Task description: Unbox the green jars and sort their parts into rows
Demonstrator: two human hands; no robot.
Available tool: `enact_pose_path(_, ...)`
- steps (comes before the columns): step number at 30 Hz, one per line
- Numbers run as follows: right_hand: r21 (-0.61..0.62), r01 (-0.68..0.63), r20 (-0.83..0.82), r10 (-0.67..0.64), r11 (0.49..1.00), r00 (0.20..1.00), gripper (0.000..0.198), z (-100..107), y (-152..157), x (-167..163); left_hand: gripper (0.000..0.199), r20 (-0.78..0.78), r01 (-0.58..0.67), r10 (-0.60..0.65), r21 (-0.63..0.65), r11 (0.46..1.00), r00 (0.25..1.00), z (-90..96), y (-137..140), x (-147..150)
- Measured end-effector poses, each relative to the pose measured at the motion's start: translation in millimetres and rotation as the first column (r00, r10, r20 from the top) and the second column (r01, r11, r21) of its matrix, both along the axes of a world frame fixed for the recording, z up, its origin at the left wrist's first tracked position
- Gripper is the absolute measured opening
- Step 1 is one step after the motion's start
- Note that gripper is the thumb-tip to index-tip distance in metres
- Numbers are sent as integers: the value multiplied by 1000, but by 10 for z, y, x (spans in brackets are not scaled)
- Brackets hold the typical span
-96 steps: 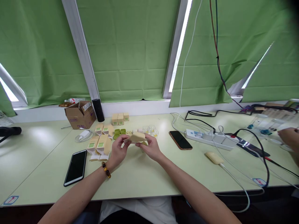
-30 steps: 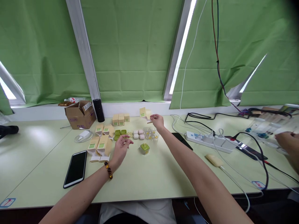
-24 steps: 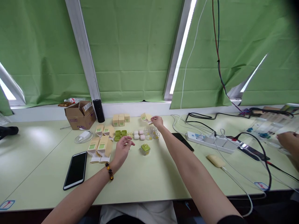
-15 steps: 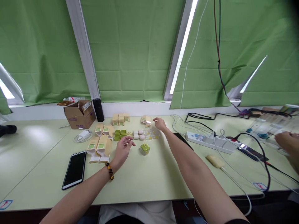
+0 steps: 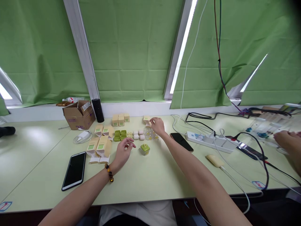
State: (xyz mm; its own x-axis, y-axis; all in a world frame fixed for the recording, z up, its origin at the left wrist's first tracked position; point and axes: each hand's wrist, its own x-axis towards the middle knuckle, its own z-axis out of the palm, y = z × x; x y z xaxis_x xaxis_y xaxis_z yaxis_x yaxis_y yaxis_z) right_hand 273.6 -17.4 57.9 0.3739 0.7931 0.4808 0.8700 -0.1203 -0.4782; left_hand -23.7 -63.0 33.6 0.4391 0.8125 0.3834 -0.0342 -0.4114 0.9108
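Phone (image 5: 74,171): flat at near left, apart from the small parts.
Left hand (image 5: 122,152): fingers released and loosely curled, with nothing visible between them. From my remote head view, I cannot tell whether it touches the table (image 5: 141,185).
Lidded container (image 5: 145,149): clear below, green above, upright just right of the left hand. I would keep that hand's fingertips away from its lid.
Flapped cartons (image 5: 103,146): grouped left of the left hand, white flaps spread towards the near side.
Parts row: left to right, green pieces (image 5: 120,135), cream pieces (image 5: 129,135), pale blocks (image 5: 138,135) and clear cups (image 5: 148,133). The cups look easily knocked, so I would hold the right wrist high above them.
Right hand (image 5: 157,126): stretched over the far end of the row, fingers bent beside the far carton; I cannot tell whether they grasp it or have let go.
Far carton (image 5: 146,120): just left of the right fingertips, beyond the cups and partly hidden. I judge it light; a gentle touch on its sides should avoid creasing, and a straight upward lift of the fingers should avoid tipping it.
Small boxes (image 5: 121,120): side by side at the far edge, left of the far carton.
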Motion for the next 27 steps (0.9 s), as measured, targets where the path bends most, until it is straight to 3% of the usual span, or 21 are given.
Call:
enact_pose_path(2,48,-21,7,21,999,1000,29,27,-185,-163,11,-60,-17,22,87,996,998,-14,9,-7)
enact_pose_path(4,64,-154,-9,155,986,988,28,24,-450,-332,13,-132,-30,53,175,984,990,-38,20,-13)
enact_pose_path(6,-12,-352,-45,351,936,935,40,-14,-766,-467,16,-195,-37,84,235,971,977,-68,35,-19)
enact_pose_path(8,-94,-471,-83,464,877,882,59,-85,-1065,-548,17,-239,-44,109,261,964,965,-96,53,-24)
enact_pose_path(12,-171,-557,-226,518,812,825,78,-264,-1357,-617,18,-274,-42,121,276,960,954,-121,78,-38)
enact_pose_path(17,-172,-514,-236,472,840,850,47,-325,-1212,-810,37,-317,38,38,231,972,948,-96,57,-86)
enact_pose_path(21,-27,-624,-427,555,781,714,40,-216,-1046,-1060,60,-218,163,-133,126,979,967,-75,57,-100)
enact_pose_path(23,77,-618,-539,554,783,635,38,-179,-970,-1179,64,-113,194,-184,79,978,976,-78,86,-88)
enact_pose_path(27,348,-580,-696,617,737,366,49,-245,-871,-1352,68,57,140,-139,-16,990,989,-117,172,-53)
